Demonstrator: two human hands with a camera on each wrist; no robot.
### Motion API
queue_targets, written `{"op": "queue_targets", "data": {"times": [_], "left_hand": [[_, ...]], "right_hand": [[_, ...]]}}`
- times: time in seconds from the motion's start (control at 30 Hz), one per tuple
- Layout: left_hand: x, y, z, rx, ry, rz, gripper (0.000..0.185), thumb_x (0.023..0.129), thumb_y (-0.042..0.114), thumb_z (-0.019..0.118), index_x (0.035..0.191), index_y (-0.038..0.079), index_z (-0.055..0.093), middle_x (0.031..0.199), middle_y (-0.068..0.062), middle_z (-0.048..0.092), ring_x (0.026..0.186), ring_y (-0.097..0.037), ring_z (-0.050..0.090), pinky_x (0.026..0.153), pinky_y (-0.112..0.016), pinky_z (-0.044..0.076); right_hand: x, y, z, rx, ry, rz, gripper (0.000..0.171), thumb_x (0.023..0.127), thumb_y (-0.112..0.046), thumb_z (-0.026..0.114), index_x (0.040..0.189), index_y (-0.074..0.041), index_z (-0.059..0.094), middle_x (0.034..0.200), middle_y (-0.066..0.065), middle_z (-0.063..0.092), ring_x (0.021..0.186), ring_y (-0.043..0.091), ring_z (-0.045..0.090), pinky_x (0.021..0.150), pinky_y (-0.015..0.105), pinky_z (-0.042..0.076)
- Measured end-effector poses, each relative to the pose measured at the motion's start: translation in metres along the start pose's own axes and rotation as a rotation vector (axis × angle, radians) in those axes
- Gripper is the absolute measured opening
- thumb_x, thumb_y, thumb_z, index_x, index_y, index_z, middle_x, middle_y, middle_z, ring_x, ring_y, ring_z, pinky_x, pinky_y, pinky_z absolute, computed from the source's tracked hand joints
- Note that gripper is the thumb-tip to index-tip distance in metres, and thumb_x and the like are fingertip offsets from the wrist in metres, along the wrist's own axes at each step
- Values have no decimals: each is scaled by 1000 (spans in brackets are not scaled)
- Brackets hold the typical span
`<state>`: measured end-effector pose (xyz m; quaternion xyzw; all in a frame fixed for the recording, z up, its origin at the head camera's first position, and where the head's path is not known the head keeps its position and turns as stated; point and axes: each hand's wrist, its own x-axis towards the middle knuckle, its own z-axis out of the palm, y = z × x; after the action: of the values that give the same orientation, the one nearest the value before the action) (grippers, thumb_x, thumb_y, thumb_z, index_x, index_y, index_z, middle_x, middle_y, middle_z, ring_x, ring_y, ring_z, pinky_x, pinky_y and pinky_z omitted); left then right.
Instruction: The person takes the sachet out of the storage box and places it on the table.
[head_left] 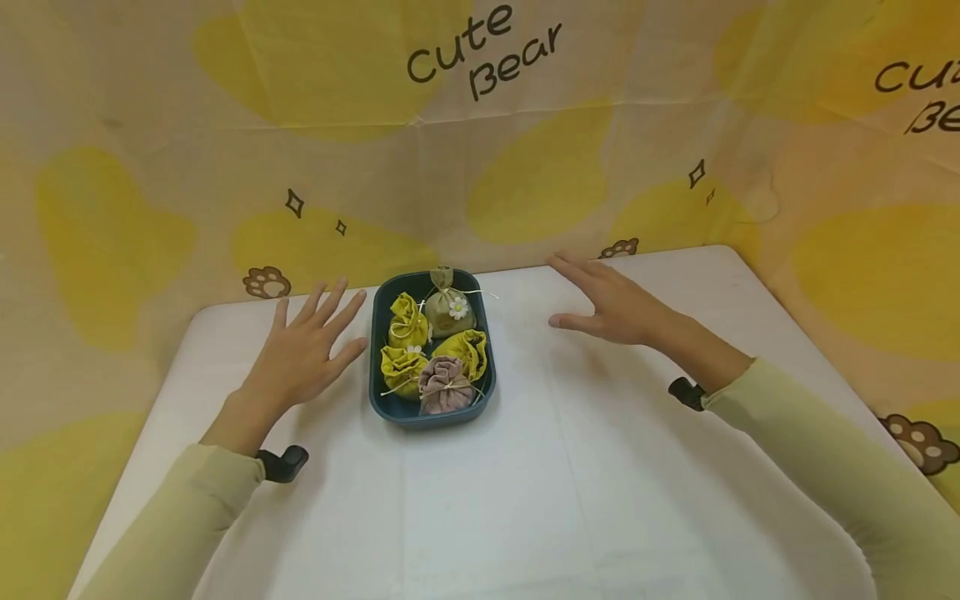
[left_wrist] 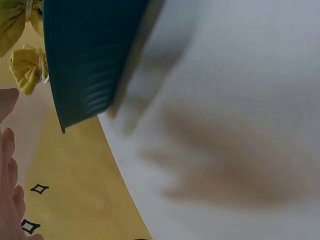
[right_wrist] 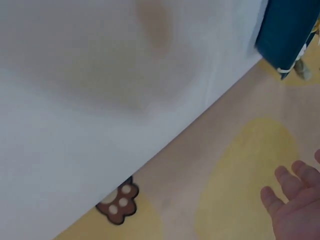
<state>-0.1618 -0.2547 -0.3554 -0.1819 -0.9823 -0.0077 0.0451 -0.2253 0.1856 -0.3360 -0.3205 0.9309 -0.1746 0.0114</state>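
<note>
A dark teal tray [head_left: 431,422] stands towards the back of the white table, with several small drawstring pouches inside. At its back right is an olive-green pouch [head_left: 442,315] with a white flower; a mauve pouch [head_left: 442,385] sits at the front. Yellow pouches, among them one at the back left [head_left: 406,327] and one at the right [head_left: 470,353], fill the rest. My left hand [head_left: 309,354], fingers spread, hovers just left of the tray. Farther off on the right, my right hand [head_left: 618,307] is held over the table with fingers extended and nothing in it.
The white table [head_left: 480,508] reaches back to a yellow and beige cloth [head_left: 536,175] printed with words and paw marks. Its rounded back corners show at both sides. Black straps with small mounts [head_left: 283,464] sit on both wrists.
</note>
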Motion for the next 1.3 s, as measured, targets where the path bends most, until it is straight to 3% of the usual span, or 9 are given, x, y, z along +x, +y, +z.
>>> {"op": "queue_targets", "data": {"times": [0.23,0.57,0.9,1.1,1.3], "left_hand": [[-1,6,4,-93,-93,75,70,103,52,43,161,21,19,167,-10,9,152,-38,7,114,-69,3],[-1,7,14,-171,-206,125,72,102,56,41,161,21,18,167,-7,11,151,-39,11,115,-68,4],[-7,5,17,-183,-215,121,77,99,59,46,159,17,25,165,-8,17,149,-41,18,113,-70,9],[-9,3,19,-194,-230,120,77,99,60,44,160,18,23,166,-7,15,150,-40,15,113,-70,9],[-8,3,23,-185,-226,126,76,99,60,43,160,20,21,166,-6,14,150,-39,15,114,-69,9]], "right_hand": [[10,-24,8,162,-18,-35,88,88,-45,75,158,-16,29,159,6,36,144,27,37,115,50,32],[21,-45,26,363,-79,-143,78,91,-24,74,157,-16,33,151,10,47,137,25,48,109,50,41],[35,-63,41,374,-124,-251,73,91,-11,74,154,-9,37,151,11,46,136,25,48,112,45,38],[41,-68,49,323,-161,-276,71,91,-7,72,153,-7,38,152,10,46,137,25,46,114,43,36],[46,-71,54,334,-171,-283,68,90,-1,71,151,-3,40,144,16,54,132,26,53,110,41,41]]}}
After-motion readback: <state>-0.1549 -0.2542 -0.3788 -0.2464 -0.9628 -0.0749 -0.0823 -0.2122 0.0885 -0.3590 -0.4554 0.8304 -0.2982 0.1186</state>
